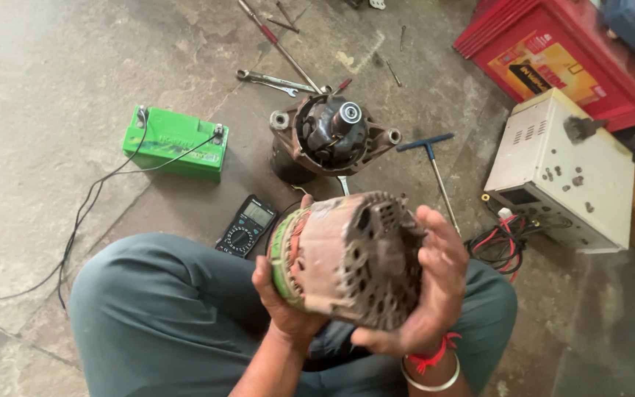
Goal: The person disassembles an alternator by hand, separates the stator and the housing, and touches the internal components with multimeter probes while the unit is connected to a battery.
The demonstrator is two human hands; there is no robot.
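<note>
Hands [361, 294] clasped around alternator housing [350, 257]

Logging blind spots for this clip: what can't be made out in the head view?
- Alternator half: its underside, covered by the left hand and right hand.
- Multimeter: screen reading too small; lower corner behind the knee.
- Red case: cut off by the top and right edges.
- Black wire from the green battery: far end leaves the left edge.
</note>
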